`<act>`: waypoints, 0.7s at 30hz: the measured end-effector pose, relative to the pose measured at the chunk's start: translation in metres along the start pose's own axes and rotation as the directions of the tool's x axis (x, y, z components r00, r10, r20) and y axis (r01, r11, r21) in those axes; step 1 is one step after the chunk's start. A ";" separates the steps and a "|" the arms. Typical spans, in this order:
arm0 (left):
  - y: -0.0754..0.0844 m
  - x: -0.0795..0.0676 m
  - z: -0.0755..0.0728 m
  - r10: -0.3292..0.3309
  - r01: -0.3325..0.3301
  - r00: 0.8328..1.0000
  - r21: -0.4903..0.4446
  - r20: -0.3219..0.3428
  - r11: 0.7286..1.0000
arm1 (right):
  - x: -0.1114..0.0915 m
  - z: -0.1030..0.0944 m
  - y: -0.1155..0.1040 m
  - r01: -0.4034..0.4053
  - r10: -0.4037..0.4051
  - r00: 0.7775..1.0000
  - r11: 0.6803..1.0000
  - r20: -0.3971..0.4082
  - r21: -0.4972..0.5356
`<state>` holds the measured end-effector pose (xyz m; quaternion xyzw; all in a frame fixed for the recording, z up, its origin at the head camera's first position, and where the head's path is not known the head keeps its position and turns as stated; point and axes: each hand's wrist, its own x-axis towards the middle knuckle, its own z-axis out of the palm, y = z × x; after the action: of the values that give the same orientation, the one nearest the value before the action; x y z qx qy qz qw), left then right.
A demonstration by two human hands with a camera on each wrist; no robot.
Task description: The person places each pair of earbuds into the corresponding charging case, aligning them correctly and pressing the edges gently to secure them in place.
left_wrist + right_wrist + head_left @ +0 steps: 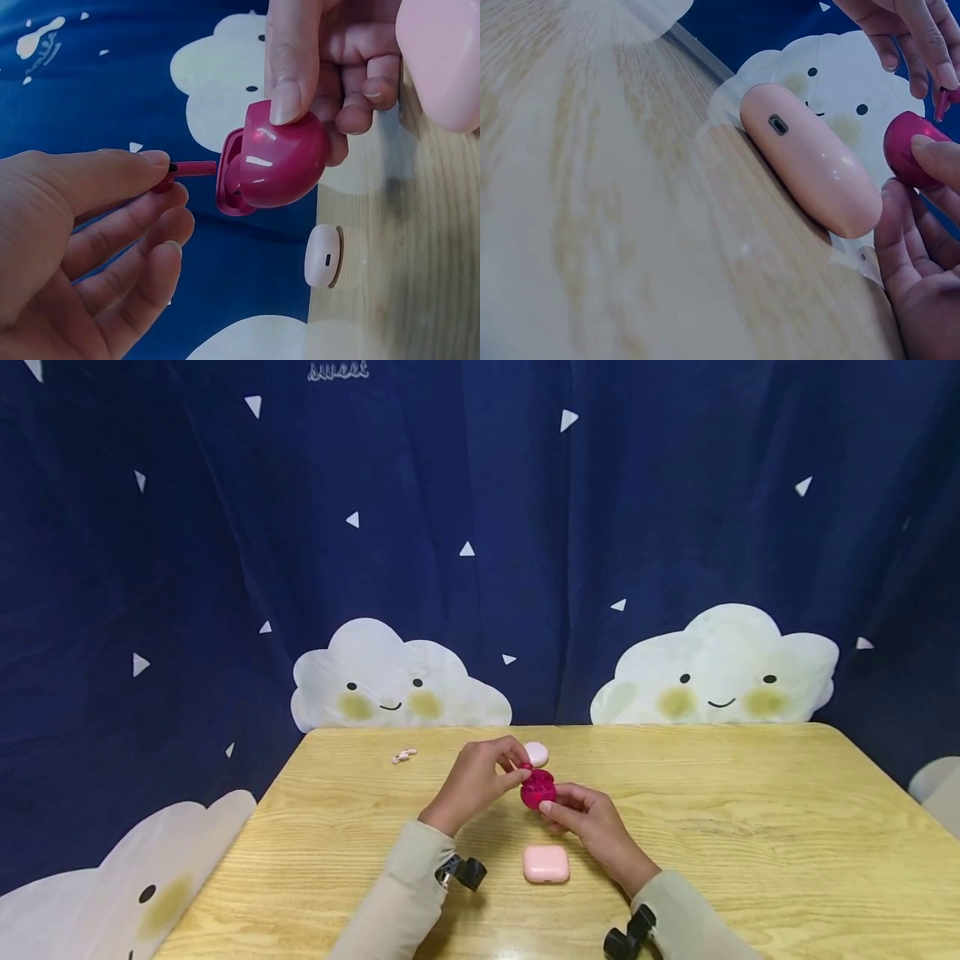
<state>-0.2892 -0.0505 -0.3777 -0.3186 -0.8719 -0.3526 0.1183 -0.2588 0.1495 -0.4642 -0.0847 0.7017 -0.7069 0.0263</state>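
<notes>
Plainly, the curtain reads "sweet" behind the magenta earbud case.

Magenta earbud partly hidden, white pieces too small to identify

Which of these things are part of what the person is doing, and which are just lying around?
In use:
left hand, pinching the magenta earbud
right hand, holding the open magenta case

Apparently just lying on the table:
pink case
small white case
small pale pieces, probably earbuds

The right hand grips a magenta case.
</notes>
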 end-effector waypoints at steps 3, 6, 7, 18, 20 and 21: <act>-0.001 0.001 0.003 0.012 -0.012 1.000 -0.008 0.003 1.000 | 0.001 -0.001 0.000 0.014 -0.014 1.000 1.000 0.010 -0.006; 0.000 0.001 0.004 0.018 -0.018 1.000 -0.006 0.009 1.000 | 0.001 -0.001 0.001 0.027 -0.027 1.000 1.000 0.012 -0.004; 0.000 0.001 0.005 0.016 -0.016 1.000 -0.005 0.012 1.000 | 0.001 -0.001 0.001 0.030 -0.030 0.999 1.000 0.013 -0.004; 0.004 0.000 0.009 0.001 -0.001 0.999 -0.014 0.050 1.000 | -0.001 -0.001 0.001 0.031 -0.030 0.999 0.999 0.024 -0.016; 0.003 -0.001 0.010 0.004 -0.003 0.999 -0.010 0.051 1.000 | -0.001 -0.001 0.001 0.035 -0.035 0.999 0.999 0.023 -0.015; 0.003 -0.001 0.011 0.003 -0.003 0.999 -0.006 0.053 1.000 | -0.001 -0.001 0.001 0.035 -0.035 0.999 0.999 0.023 -0.016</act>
<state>-0.2866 -0.0417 -0.3846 -0.3295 -0.8731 -0.3466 0.0946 -0.2580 0.1504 -0.4655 -0.1052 0.7055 -0.7006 0.0214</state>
